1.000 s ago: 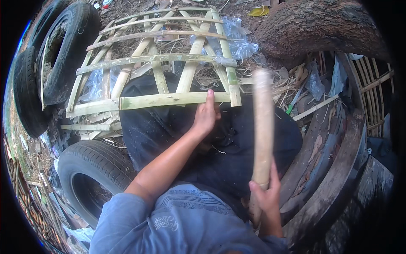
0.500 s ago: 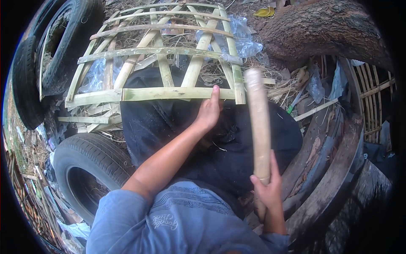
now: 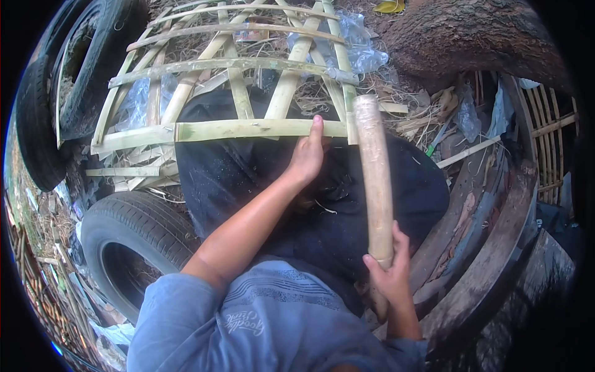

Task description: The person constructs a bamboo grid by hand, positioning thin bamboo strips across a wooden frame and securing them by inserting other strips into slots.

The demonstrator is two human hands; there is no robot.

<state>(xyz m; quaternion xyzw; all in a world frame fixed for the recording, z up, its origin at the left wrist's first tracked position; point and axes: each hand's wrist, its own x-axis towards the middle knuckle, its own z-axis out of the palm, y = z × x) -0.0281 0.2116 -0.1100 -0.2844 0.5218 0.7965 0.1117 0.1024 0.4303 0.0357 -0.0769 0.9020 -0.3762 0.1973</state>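
Note:
My left hand [image 3: 307, 155] is closed on the near strip of a woven bamboo frame [image 3: 242, 129], its thumb lying up over the strip near the right end. The frame is a lattice of pale green split strips, crossed and slanting, and it leans away from my lap. In my right hand [image 3: 392, 266] is a thick, round wooden stick [image 3: 376, 167], wrapped by my fingers near its lower, narrower end. The stick points away from me. Its upper part lies right beside the frame's right near corner; whether they touch I cannot tell.
A car tyre [image 3: 139, 226] lies at my left, and more old tyres [image 3: 105, 68] stand beyond it. A thick tree trunk [image 3: 477, 43] crosses the far right. Curved wooden boards [image 3: 483, 266] run along my right. Bamboo scraps and clear plastic [image 3: 365, 59] litter the ground.
The stick's upper end has come slightly left, closer to the frame's right corner, and its motion blur has gone. My left hand keeps its hold on the strip.

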